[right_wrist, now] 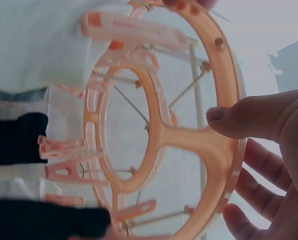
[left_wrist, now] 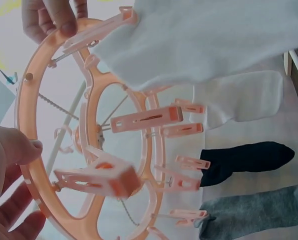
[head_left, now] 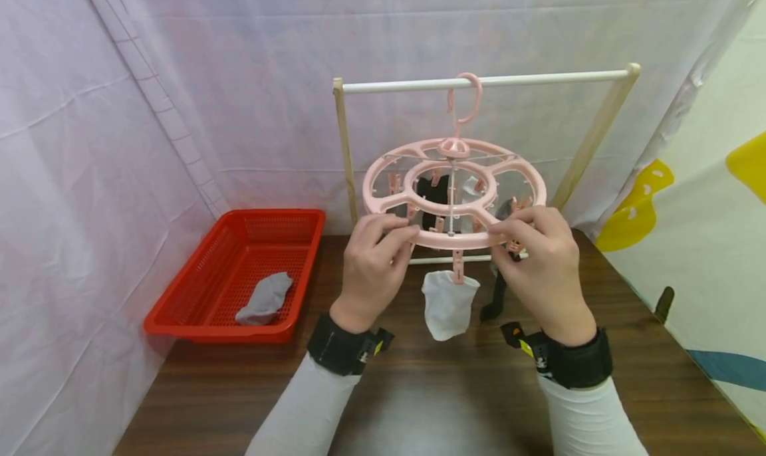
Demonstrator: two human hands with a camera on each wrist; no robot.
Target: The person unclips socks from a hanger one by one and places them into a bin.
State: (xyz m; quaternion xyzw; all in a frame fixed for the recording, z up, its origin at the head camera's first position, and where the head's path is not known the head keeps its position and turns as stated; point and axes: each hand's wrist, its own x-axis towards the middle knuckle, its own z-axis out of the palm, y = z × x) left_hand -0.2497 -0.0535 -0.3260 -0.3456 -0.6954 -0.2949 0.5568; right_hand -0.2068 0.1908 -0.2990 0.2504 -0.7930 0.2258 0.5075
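Observation:
A round pink clip hanger (head_left: 455, 241) hangs by its hook from a white rail. My left hand (head_left: 372, 270) pinches its near rim on the left, thumb and fingers on either side of the ring. On the right, my right hand (head_left: 541, 273) grips the same rim between thumb and fingers. Between the hands, a pink clip (head_left: 458, 266) holds a white sock (head_left: 449, 310). In the left wrist view, another white sock (left_wrist: 254, 97), a black sock (left_wrist: 249, 161) and a grey sock (left_wrist: 259, 212) hang from clips; other clips there hold nothing.
To the left on the brown table (head_left: 419, 403) stands a red basket (head_left: 275, 212) with a light grey sock (head_left: 266, 298) in it. The rack's white rail (head_left: 550, 79) runs between wooden posts behind the hanger. White fabric walls (head_left: 263, 64) enclose the back and left.

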